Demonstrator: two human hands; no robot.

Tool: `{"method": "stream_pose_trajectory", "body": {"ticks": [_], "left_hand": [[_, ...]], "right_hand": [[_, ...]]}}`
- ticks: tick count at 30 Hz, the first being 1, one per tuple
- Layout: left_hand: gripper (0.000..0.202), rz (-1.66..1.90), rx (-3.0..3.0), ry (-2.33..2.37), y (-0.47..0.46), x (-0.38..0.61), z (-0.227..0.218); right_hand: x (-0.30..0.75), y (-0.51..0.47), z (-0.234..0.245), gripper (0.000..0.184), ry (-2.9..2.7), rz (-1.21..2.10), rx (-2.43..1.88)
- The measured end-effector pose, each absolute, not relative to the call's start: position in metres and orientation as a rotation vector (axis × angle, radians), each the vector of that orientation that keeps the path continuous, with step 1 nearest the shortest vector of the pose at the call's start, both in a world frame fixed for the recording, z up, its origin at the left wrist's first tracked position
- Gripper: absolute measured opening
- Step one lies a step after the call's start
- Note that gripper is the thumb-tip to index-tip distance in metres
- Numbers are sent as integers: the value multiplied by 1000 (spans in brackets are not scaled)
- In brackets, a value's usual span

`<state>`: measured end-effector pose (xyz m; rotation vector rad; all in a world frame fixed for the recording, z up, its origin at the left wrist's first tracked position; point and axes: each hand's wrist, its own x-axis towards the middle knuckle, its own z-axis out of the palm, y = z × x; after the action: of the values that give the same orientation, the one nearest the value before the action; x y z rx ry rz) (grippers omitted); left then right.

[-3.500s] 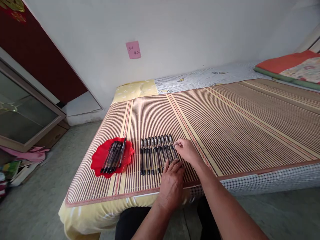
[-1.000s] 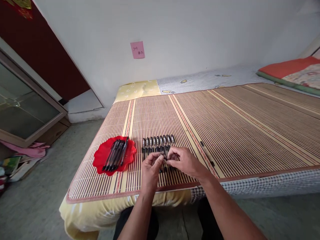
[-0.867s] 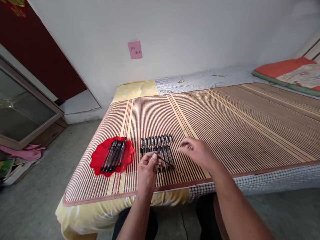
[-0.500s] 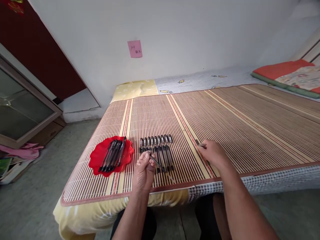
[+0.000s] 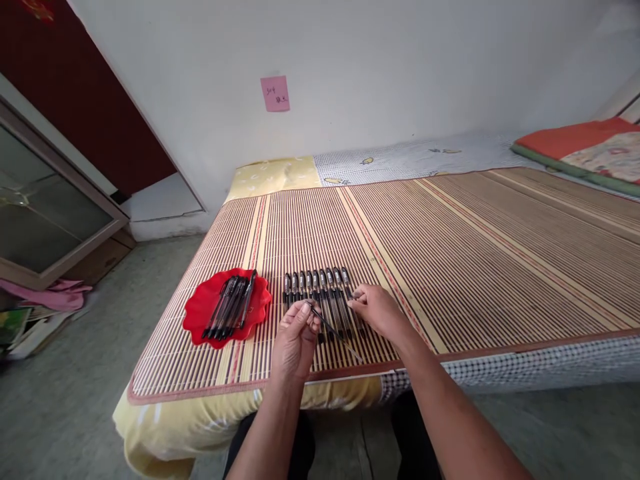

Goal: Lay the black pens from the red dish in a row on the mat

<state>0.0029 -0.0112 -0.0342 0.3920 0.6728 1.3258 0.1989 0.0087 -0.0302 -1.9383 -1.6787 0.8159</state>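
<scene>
My left hand (image 5: 296, 337) is closed in a pinch on a thin pen (image 5: 327, 327), dark along much of its length, which slants down to the right over the mat. My right hand (image 5: 376, 308) has its fingers pressed together at the right end of a row of pens (image 5: 336, 310); what they hold, if anything, is hidden. These pens lie side by side, with dark upper ends and clear barrels. My left hand covers part of the row. Several more black pens (image 5: 230, 307) lie in a scalloped red plate (image 5: 197, 317) to the left.
A striped bamboo mat (image 5: 300, 227) covers the bed, over yellow and checked cloth. Folded orange and floral bedding (image 5: 575, 143) lies at the far right. A pink note (image 5: 275, 93) is stuck on the wall, and a glass-fronted cabinet (image 5: 45, 193) stands at the left.
My right hand has moved left across the mat to the right end of the row. My left hand still holds the pen. The view has shifted slightly.
</scene>
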Motion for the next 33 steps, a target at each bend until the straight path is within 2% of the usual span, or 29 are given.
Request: {"method": "stream_pose_trajectory", "body": {"ticks": [13, 25, 33], "left_hand": [[34, 1296, 466, 717, -13, 7, -32], [34, 1288, 499, 739, -13, 8, -32], [35, 1301, 523, 768, -13, 9, -31]], "right_hand": [[195, 9, -34, 20, -1664, 825, -1913], [199, 12, -38, 17, -1698, 802, -1887], [204, 3, -18, 18, -1665, 907, -1875]]}}
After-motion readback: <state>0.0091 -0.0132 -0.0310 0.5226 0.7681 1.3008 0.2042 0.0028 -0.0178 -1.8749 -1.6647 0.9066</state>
